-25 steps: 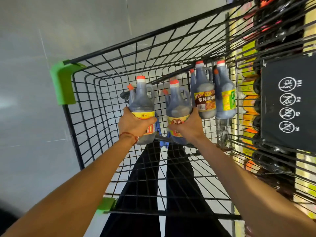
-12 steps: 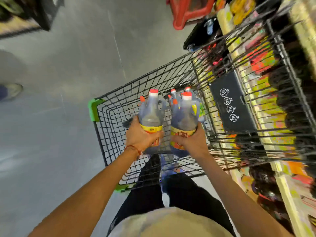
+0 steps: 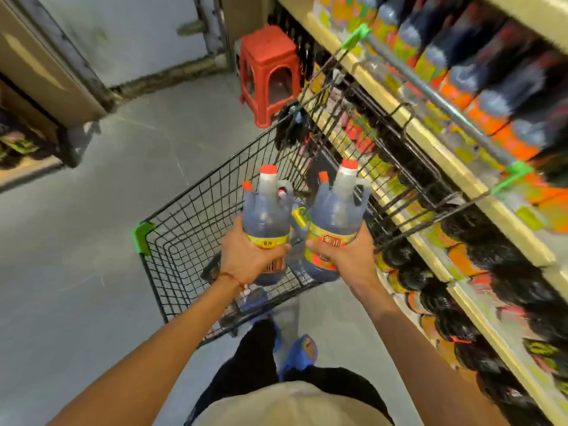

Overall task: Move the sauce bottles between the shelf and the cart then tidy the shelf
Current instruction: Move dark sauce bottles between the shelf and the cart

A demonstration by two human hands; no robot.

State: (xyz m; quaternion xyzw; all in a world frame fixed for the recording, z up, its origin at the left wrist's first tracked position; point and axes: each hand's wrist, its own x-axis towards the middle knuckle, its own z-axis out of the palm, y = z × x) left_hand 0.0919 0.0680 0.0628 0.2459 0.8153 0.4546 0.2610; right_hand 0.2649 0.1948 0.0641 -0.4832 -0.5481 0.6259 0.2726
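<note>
Holding dark-filled sauce bottles (image 3: 266, 216) over cart (image 3: 184, 229)

Left bottle (image 3: 266, 216) beside right bottle (image 3: 335, 216), both above cart (image 3: 184, 229); shelf (image 3: 430, 142) along cart's right; stool (image 3: 267, 72) beyond.

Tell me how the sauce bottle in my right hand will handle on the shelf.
Probably heavy for its size: the right-hand bottle looks filled with dark sauce up to the shoulder. Likely stiff plastic, since the right hand grips its body without visible denting. Its tall neck may make it tippy.
</note>
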